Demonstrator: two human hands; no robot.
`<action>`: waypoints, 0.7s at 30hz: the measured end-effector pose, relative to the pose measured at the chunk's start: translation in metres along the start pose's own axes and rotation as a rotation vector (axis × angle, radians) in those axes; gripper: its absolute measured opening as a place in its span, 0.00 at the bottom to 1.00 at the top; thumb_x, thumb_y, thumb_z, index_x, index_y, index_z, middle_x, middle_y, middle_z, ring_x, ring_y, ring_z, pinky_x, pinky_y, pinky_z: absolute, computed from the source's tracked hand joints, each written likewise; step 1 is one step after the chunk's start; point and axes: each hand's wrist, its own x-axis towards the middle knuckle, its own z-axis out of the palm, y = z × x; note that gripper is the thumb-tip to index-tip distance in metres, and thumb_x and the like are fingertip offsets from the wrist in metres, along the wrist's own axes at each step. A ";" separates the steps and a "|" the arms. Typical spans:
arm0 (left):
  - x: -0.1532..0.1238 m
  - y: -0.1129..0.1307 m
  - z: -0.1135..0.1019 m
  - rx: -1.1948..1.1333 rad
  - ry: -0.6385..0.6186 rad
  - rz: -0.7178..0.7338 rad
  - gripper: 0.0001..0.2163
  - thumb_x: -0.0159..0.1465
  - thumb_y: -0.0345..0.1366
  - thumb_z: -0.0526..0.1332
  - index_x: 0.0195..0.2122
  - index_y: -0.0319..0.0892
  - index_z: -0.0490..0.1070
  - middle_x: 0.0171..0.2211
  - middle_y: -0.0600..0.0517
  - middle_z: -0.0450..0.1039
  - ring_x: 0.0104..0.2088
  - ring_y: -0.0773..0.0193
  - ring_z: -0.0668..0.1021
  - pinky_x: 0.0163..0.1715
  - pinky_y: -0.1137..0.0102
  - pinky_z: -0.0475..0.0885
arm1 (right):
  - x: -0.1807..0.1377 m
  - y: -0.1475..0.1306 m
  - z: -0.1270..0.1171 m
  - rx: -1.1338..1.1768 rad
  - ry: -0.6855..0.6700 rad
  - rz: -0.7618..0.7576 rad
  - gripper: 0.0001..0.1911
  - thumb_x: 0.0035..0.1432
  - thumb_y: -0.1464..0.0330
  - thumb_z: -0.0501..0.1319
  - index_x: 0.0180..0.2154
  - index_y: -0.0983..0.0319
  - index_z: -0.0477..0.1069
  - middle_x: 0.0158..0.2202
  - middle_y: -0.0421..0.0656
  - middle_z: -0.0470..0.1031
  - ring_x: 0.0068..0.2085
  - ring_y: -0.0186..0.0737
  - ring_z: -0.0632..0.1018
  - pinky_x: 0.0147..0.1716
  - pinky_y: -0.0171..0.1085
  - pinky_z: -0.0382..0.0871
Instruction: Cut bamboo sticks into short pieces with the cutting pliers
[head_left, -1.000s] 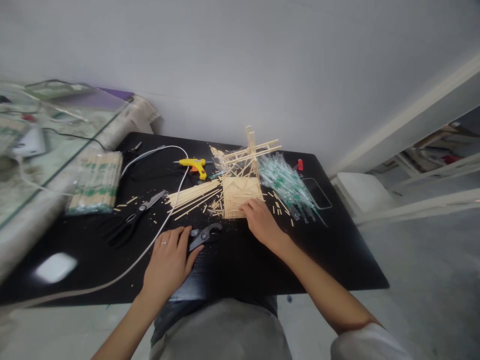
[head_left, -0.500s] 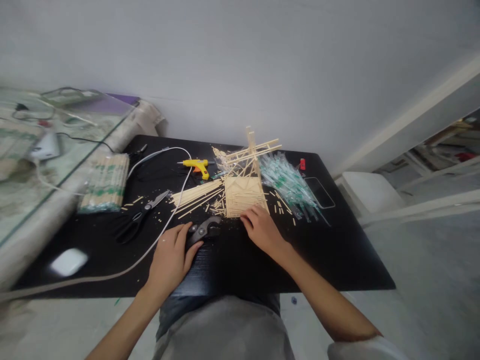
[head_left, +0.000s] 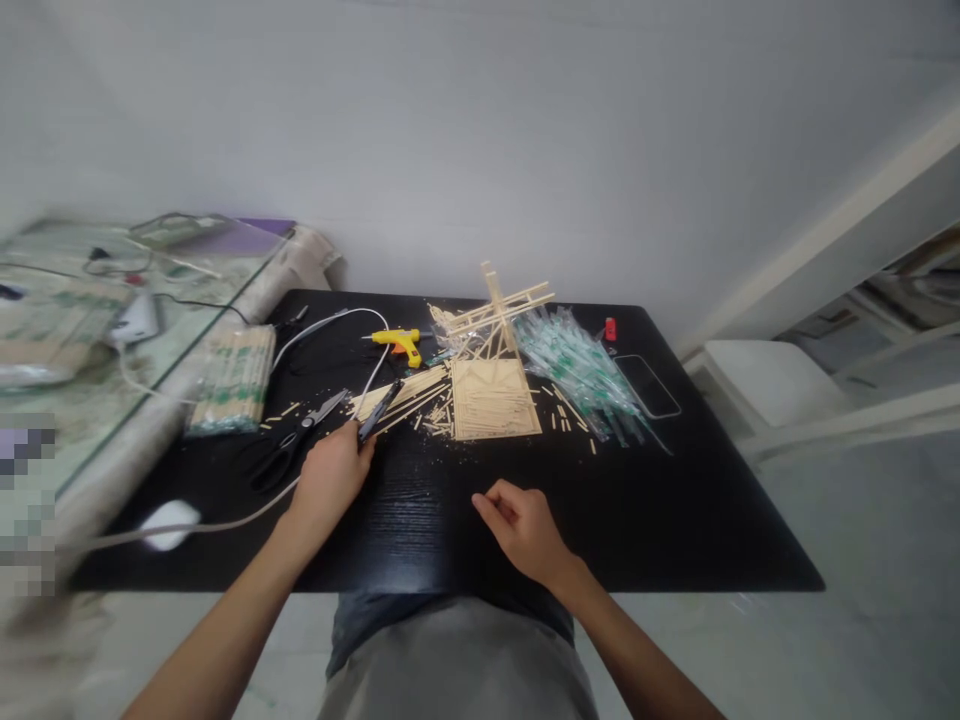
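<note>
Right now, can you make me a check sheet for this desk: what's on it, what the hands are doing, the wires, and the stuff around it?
Surface: black table, sprinkled with short stick offcuts.
Job's things: black cutters; flat stick panel; upright stick frame behind it; loose sticks.
Clutter: yellow glue gun, scissors, heap of wrapped sticks, stick bundle, phone, small red thing, white lump.
Hands: left hand grips the cutters; right hand is low over the table, fingers curled, contents cannot be told.
Cables: white cable runs from near the glue gun past the left hand.
Surroundings: glass table on the left, white wall behind, white seat on the right.
</note>
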 end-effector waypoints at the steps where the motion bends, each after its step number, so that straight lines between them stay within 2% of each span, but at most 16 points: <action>1: 0.002 -0.001 0.000 0.011 -0.005 0.006 0.16 0.71 0.42 0.52 0.48 0.37 0.73 0.38 0.38 0.81 0.38 0.46 0.83 0.38 0.62 0.75 | -0.001 0.002 0.001 0.007 0.002 0.010 0.22 0.67 0.57 0.59 0.23 0.60 0.62 0.17 0.32 0.54 0.21 0.29 0.57 0.23 0.33 0.51; 8: 0.004 -0.004 -0.002 0.073 -0.065 0.033 0.18 0.71 0.43 0.49 0.46 0.36 0.73 0.37 0.34 0.81 0.37 0.43 0.84 0.36 0.58 0.76 | -0.004 0.003 -0.002 0.069 0.032 0.071 0.23 0.67 0.55 0.59 0.23 0.59 0.61 0.18 0.33 0.55 0.22 0.31 0.58 0.24 0.35 0.52; 12: 0.001 -0.004 -0.003 0.082 -0.082 0.082 0.18 0.72 0.44 0.48 0.46 0.37 0.72 0.43 0.33 0.80 0.39 0.44 0.84 0.37 0.57 0.76 | -0.002 0.000 -0.002 0.113 0.012 0.087 0.23 0.66 0.54 0.59 0.23 0.59 0.61 0.19 0.33 0.54 0.22 0.32 0.57 0.24 0.35 0.51; 19: -0.004 -0.015 0.000 0.027 -0.076 0.185 0.16 0.72 0.41 0.47 0.46 0.37 0.71 0.46 0.35 0.79 0.44 0.46 0.82 0.41 0.60 0.75 | -0.001 0.000 -0.002 0.144 0.015 0.076 0.24 0.67 0.54 0.59 0.24 0.60 0.61 0.19 0.33 0.55 0.23 0.31 0.57 0.25 0.35 0.51; 21: -0.007 -0.019 -0.002 -0.024 -0.070 0.193 0.16 0.72 0.42 0.47 0.45 0.38 0.70 0.43 0.37 0.79 0.43 0.48 0.82 0.41 0.61 0.74 | -0.001 0.000 -0.003 0.157 0.026 0.072 0.24 0.67 0.53 0.60 0.24 0.61 0.64 0.20 0.34 0.56 0.23 0.31 0.58 0.25 0.35 0.52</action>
